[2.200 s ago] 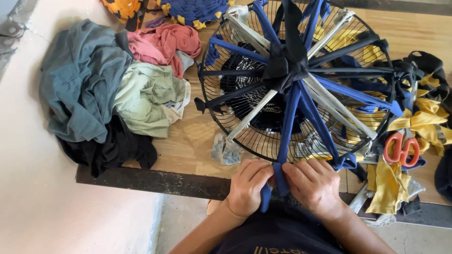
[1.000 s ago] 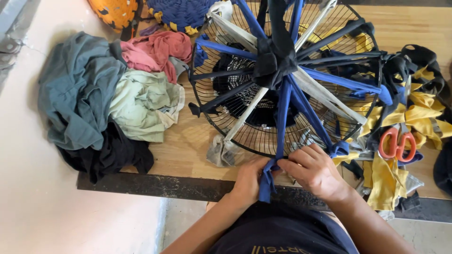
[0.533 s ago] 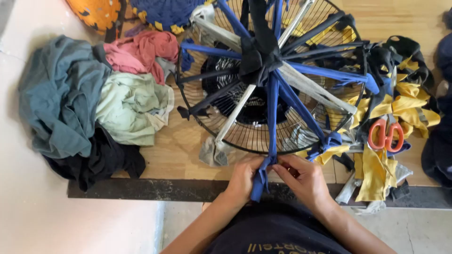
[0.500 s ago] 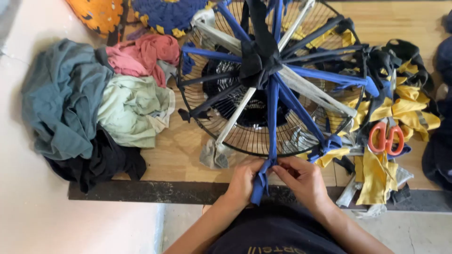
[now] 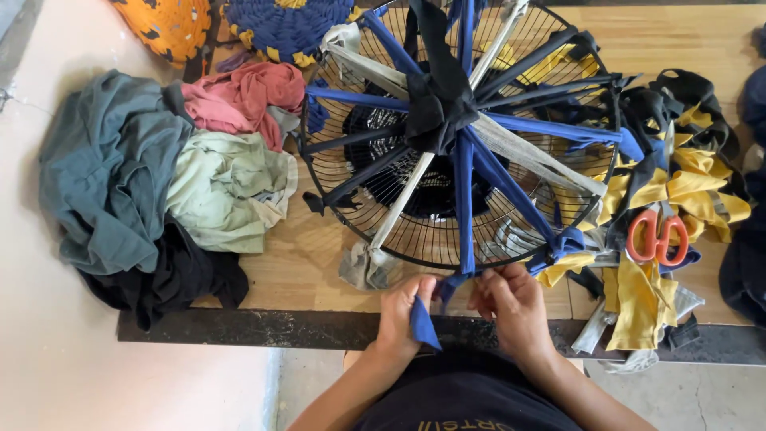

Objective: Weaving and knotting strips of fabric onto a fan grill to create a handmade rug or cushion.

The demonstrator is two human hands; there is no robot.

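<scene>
- Blue strip (image 5: 463,199): long axis 12-to-6, from fan guard (image 5: 383,203) hub to rim at 6 o'clock.
- Left hand (image 5: 401,313) pinches its loose end; right hand (image 5: 515,307) grips beside, hands close together.

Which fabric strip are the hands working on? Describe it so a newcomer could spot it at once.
Start at the round wire fan guard on the wooden table. A blue strip runs from its dark centre knot straight down to the near rim, where the left hand and right hand pinch its ends. It alone points at the person.
</scene>
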